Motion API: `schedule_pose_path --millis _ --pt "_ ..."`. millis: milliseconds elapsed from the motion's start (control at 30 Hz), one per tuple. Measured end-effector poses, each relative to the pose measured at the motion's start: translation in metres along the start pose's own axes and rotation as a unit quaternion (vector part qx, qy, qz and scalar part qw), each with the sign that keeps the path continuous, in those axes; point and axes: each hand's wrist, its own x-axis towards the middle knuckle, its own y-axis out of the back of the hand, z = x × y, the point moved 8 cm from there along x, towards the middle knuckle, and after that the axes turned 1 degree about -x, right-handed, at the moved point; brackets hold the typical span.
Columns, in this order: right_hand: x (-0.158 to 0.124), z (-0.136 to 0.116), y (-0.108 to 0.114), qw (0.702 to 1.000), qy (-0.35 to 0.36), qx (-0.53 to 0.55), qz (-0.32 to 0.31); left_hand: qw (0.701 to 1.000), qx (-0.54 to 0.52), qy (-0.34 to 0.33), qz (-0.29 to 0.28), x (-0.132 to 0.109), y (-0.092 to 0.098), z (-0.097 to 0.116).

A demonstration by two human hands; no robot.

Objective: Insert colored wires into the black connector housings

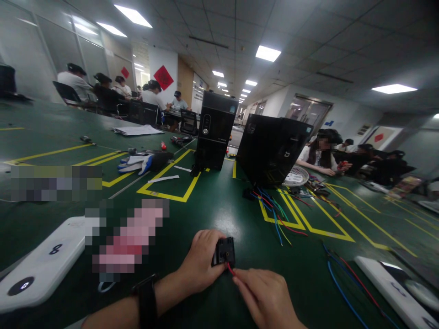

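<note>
My left hand point(205, 257) grips a small black rectangular part point(227, 249) with slots in its face, too small to name exactly. It is held just above the green table. Between the thumb and finger of my right hand point(263, 289) is a short red wire point(230, 268). The far end of the wire meets the lower edge of the black part; whether it sits inside a slot I cannot tell. A dark watch band circles my left wrist.
Two black computer cases point(216, 132) stand ahead. Loose coloured wires point(274, 208) lie to the right, near a round basket point(295, 176). White devices point(43, 262) flank me on both sides. Gloves point(137, 162) lie at the left. A person point(320, 153) sits across at the right.
</note>
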Motion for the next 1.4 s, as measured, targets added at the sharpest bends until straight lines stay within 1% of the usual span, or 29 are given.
schedule_pose_path --millis 100,200,267,367,433,500,700,800,900,1000,1100,1267,1333,1400 --pt "0.001 0.000 -0.006 0.998 0.003 -0.021 -0.066 1.000 0.003 0.004 0.001 0.000 0.000 -0.001" --pt "0.000 0.012 -0.012 0.989 -0.049 -0.029 -0.135 1.000 0.003 0.016 0.003 0.000 0.001 -0.002" --pt "-0.001 0.019 -0.013 0.983 -0.090 -0.034 -0.159 1.000 0.001 0.018 0.003 -0.001 0.001 -0.003" --pt "-0.002 0.025 -0.012 0.975 -0.127 -0.053 -0.176 1.000 0.001 0.018 0.002 -0.001 0.001 -0.002" --pt "-0.002 0.026 -0.011 0.972 -0.138 -0.061 -0.181 1.000 0.001 0.018 0.002 0.000 0.001 -0.001" --pt "-0.002 0.025 -0.009 0.973 -0.143 -0.049 -0.172 1.000 0.003 0.018 0.003 0.000 0.002 0.000" --pt "0.001 0.018 0.000 0.988 -0.132 0.057 -0.056 1.000 -0.005 0.022 0.000 0.000 0.003 -0.002" --pt "0.001 0.015 -0.001 0.989 -0.117 0.083 -0.030 1.000 -0.009 0.021 0.001 0.000 0.002 -0.003" --pt "0.001 0.012 -0.004 0.991 -0.097 0.083 -0.048 1.000 -0.010 0.022 0.001 0.001 0.000 -0.004" --pt "0.001 0.010 -0.010 0.988 -0.078 0.067 -0.112 1.000 -0.008 0.024 0.000 0.001 0.000 -0.005" --pt "-0.001 0.013 -0.014 0.982 -0.093 0.042 -0.160 1.000 -0.007 0.028 -0.001 0.001 0.001 -0.005" --pt "-0.006 0.021 -0.020 0.971 -0.152 -0.006 -0.187 0.999 -0.005 0.034 0.002 0.001 0.003 -0.004" --pt "-0.007 0.021 -0.023 0.968 -0.164 0.015 -0.189 1.000 -0.004 0.031 0.002 0.001 0.003 -0.003" --pt "-0.006 0.020 -0.023 0.966 -0.182 0.068 -0.171 1.000 -0.004 0.028 0.001 0.001 0.003 -0.003"
